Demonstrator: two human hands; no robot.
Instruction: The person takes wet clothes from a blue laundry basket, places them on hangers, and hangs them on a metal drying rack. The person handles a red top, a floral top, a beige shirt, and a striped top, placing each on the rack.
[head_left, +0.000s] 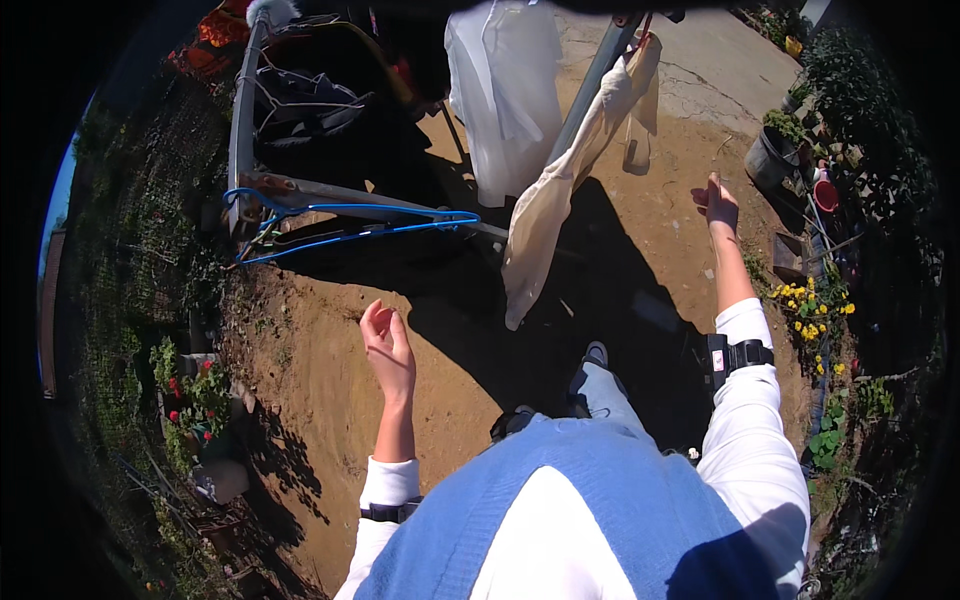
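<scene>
My left hand (388, 352) is held over the bare ground, fingers loosely curled and apart from the thumb, with nothing in it. Ahead of it, blue clothes hangers (367, 210) hang by the corner of a metal frame (241, 127). My right hand (718, 204) is out to the right, slightly bent and holding nothing visible. Between the hands, a cream cloth (551, 202) droops along a sloping metal pole (596, 82). Behind it hangs a sheer white cloth (504, 97). Dark clothing (307, 101) and wire hangers lie in shade within the frame.
Packed earth (330, 375) runs underfoot, meeting cracked concrete (690, 60) at the back. On the right stand a grey bucket planter (770, 159), a red pot (826, 196) and yellow flowers (810, 311). Red-flowered plants (191, 397) and a netted fence line the left.
</scene>
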